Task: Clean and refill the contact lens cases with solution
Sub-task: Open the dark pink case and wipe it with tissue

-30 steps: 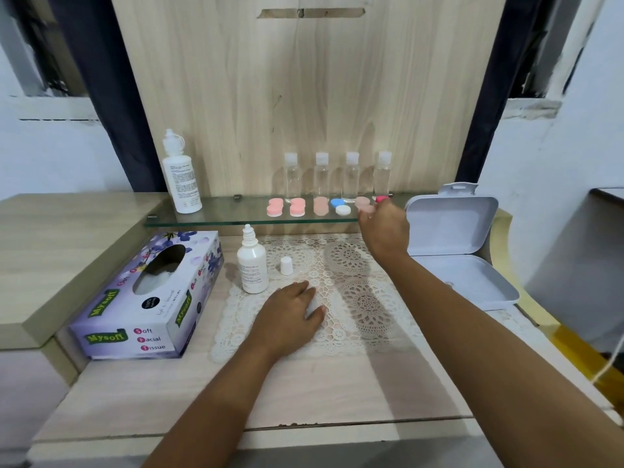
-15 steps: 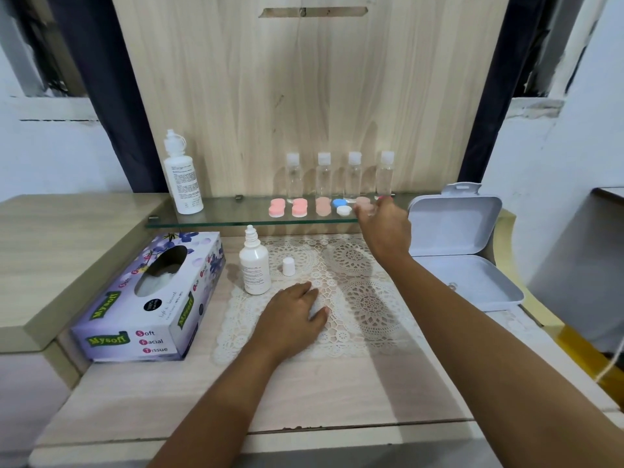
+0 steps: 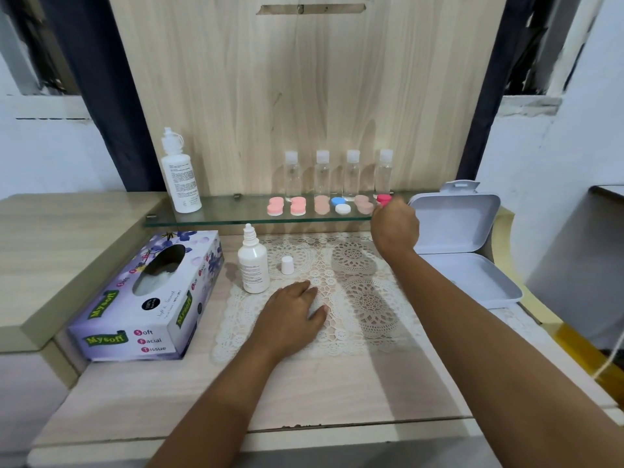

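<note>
Purple tissue box [image 3: 145, 315] with dark flowers — white lace mat [image 3: 368, 298] — pale pink lens cases [image 3: 297, 206], one blue-and-white case [image 3: 340, 205], one deep-pink case [image 3: 384, 198].

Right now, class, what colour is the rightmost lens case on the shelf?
Pinkish red; the lens case shows best in head view.

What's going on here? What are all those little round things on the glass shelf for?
Someone is getting ready to clean contact lens cases. The right hand reaches up to the red case at the right end of the glass shelf; whether its fingers grip the case is hidden. The left hand rests flat on the lace mat. A small solution bottle stands uncapped there, its cap beside it. The other cases sit in a row on the shelf.
</note>
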Available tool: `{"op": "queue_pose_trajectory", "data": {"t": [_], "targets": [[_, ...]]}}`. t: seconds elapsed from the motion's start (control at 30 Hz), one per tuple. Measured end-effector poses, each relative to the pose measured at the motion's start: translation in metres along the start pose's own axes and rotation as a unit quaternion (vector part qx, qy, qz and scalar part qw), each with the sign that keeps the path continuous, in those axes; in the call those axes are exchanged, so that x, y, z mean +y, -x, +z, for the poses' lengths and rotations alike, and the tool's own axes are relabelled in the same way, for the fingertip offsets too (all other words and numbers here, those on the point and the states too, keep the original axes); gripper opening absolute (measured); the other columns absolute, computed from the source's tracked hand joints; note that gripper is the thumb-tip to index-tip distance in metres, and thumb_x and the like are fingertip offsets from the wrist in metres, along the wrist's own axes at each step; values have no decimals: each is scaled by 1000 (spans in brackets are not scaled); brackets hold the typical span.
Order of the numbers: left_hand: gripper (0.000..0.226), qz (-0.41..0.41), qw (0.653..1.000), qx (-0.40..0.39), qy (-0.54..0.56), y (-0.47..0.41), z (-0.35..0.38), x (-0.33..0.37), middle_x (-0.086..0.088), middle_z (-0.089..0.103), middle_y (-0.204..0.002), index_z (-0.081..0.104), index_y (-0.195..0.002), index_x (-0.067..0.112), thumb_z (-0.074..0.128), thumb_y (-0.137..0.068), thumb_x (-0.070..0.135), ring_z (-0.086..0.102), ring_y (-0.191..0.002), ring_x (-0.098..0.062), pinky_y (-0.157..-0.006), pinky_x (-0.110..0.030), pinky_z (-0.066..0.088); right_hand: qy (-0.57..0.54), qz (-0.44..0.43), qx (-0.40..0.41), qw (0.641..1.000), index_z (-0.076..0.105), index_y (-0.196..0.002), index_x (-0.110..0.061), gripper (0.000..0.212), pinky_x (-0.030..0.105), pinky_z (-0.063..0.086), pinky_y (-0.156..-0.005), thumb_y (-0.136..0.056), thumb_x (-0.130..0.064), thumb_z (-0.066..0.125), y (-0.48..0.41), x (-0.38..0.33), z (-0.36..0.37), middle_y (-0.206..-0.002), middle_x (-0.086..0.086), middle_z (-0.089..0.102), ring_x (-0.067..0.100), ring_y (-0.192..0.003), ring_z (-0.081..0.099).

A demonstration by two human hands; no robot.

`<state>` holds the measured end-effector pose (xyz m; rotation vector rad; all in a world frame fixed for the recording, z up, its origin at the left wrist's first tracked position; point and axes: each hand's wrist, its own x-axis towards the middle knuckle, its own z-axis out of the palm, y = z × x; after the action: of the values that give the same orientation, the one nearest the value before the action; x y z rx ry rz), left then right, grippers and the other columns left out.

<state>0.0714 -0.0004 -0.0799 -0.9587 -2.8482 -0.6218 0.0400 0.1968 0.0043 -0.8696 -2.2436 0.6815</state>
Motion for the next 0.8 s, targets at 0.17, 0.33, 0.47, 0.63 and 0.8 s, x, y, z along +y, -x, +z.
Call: {"op": "queue_pose_trajectory", "data": {"t": [0.17, 0.33, 0.47, 0.63, 0.8], "targets": [[54, 2, 1000, 0, -4, 0, 0, 0, -1, 27, -153, 36, -143, 16, 39, -96, 43, 22, -140, -16, -115, -29, 16, 9, 2, -4, 1000, 56, -110, 2, 25, 32, 39, -68, -97, -15, 44, -4, 1, 1, -110, 18, 62, 33, -100, 59], [54, 4, 1000, 4, -3, 1, 0, -2, -2, 28, -152, 37, -143, 16, 40, -96, 43, 23, -140, -16, -115, -29, 18, -12, 10, -5, 1000, 57, -110, 2, 31, 33, 41, -71, -97, -24, 45, -3, 1, 2, -111, 20, 61, 34, -102, 58], [54, 6, 1000, 7, 1, 0, 1, -2, -2, 29, -152, 37, -142, 15, 41, -96, 43, 24, -140, -16, -115, -30, 19, -16, 6, 4, 1000, 54, -110, 3, 32, 36, 45, -77, -98, -24, 44, 1, 0, 2, -111, 21, 60, 35, -102, 58], [54, 5, 1000, 5, 2, 0, 1, -3, -2, 29, -152, 37, -142, 16, 41, -96, 43, 24, -140, -16, -115, -31, 19, -53, -26, 40, 997, 52, -109, 1, 33, 33, 37, -68, -97, -29, 46, 10, 1, -3, -105, 21, 62, 36, -97, 58], [53, 1, 1000, -2, 30, -1, 0, -4, -2, 29, -152, 39, -142, 15, 43, -96, 41, 25, -140, -17, -115, -30, 19, -110, -156, 28, 981, 59, -112, -8, 35, 29, 37, -68, -92, -36, 53, 33, 10, -10, -96, 11, 61, 23, -83, 55]]}}
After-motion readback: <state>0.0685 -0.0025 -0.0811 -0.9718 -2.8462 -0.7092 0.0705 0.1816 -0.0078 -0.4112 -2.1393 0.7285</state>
